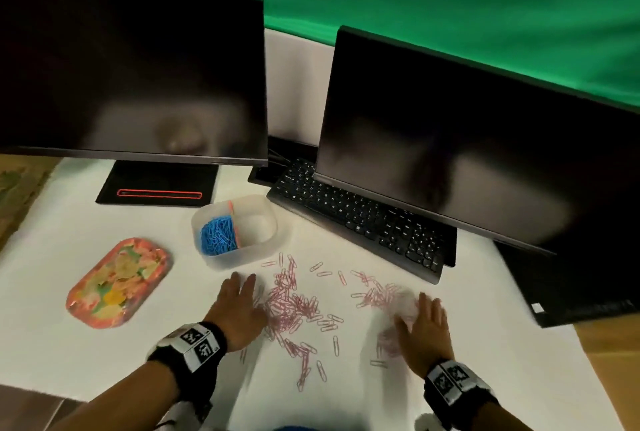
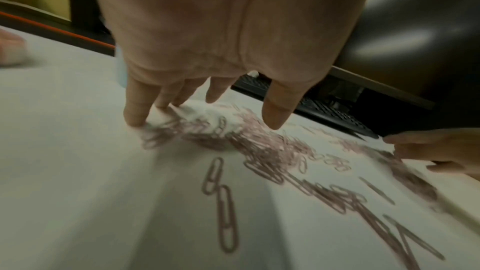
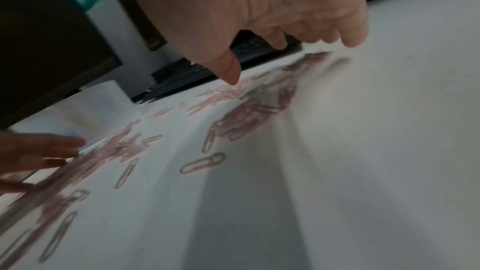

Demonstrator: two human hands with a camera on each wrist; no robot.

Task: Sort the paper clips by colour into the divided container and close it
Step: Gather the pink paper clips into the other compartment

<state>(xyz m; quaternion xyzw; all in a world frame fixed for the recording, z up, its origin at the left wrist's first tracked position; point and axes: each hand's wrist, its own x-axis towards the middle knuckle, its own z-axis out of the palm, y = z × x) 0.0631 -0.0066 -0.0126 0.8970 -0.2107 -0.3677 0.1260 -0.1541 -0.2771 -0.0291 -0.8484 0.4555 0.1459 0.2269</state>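
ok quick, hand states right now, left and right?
Left hand: open, fingers spread on the table at the pink paper clips, holding nothing.
Right hand: open, fingers extended over the clips, holding nothing; blurred.

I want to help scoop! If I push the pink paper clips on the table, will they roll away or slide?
The pink paper clips lie flat, so they probably slide, not roll. They look thin and light, likely scattering easily. Many overlap in a heap beside the left hand, so some may snag and drag together.
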